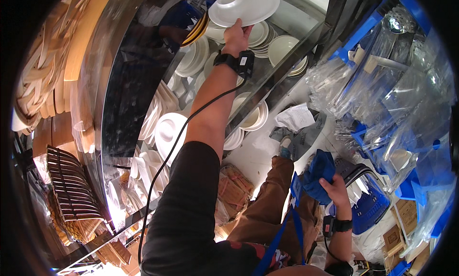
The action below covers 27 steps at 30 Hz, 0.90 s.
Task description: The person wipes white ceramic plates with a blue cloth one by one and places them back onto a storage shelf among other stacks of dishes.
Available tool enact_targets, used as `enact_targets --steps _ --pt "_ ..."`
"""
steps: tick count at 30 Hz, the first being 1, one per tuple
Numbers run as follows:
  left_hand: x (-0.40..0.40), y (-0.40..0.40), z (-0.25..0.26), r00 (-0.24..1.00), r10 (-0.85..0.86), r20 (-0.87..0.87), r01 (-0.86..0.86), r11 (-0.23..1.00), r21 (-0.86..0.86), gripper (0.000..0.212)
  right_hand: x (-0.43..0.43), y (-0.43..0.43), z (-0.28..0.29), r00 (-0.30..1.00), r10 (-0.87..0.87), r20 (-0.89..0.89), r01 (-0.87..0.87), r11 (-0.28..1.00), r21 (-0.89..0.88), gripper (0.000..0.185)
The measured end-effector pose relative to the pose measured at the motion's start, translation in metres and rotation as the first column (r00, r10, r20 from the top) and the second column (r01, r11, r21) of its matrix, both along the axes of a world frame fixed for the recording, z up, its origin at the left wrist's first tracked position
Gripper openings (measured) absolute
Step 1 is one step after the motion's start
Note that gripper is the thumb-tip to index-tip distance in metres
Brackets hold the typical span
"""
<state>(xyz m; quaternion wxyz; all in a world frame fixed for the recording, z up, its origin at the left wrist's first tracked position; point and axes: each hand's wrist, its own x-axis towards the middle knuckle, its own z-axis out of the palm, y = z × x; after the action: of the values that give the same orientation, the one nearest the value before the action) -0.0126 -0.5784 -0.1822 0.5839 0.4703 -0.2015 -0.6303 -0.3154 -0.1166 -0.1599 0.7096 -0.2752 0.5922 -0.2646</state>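
My left hand point(237, 37) reaches far forward over a glass-walled shelf and grips the near rim of a white oval plate point(251, 8). The plate has a small round well moulded into one end. Below and around that hand stand stacks of white round plates point(259, 35) and a stack of cream bowls point(283, 50). Close to my body on the right, my right hand point(337, 191) holds a bunched blue cloth point(318, 175). Both wrists wear straps with small black devices, and a black cable point(186, 121) runs down along my left arm.
On the right, blue bins point(412, 182) hold plastic-wrapped metal utensils point(398, 60). A blue-and-black basket point(371, 200) stands beside my right hand. White dishes point(172, 132) fill the lower left shelf; wooden ware point(77, 35) lies farther left. Paper point(296, 118) and wrapped packages point(235, 184) lie on the floor.
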Motion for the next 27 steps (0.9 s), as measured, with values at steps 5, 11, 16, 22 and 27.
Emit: enact_targets --steps 5,11,16,22,27 --pt "-0.002 -0.004 -0.001 0.999 -0.030 -0.036 0.030 0.999 0.012 0.028 0.001 0.004 0.002 1.000 -0.018 -0.012 0.018 0.999 0.028 0.028" --pt "-0.006 -0.010 -0.005 0.999 0.002 0.032 -0.002 1.000 0.027 0.027 0.002 0.010 0.000 0.997 -0.068 0.035 0.067 0.997 0.026 0.029" --pt "-0.003 -0.015 -0.013 0.999 -0.020 0.034 0.019 1.000 0.011 0.028 0.000 0.010 0.003 0.993 -0.091 0.073 0.090 0.996 0.006 0.028" --pt "0.001 -0.026 -0.020 0.998 -0.064 -0.006 0.064 0.998 0.000 0.029 -0.004 0.012 0.001 0.994 -0.087 0.069 0.088 0.996 -0.005 0.027" --pt "-0.003 -0.037 -0.021 0.998 -0.061 -0.017 0.061 0.998 -0.013 0.029 -0.006 0.014 -0.003 0.989 -0.118 0.085 0.120 0.992 -0.028 0.031"
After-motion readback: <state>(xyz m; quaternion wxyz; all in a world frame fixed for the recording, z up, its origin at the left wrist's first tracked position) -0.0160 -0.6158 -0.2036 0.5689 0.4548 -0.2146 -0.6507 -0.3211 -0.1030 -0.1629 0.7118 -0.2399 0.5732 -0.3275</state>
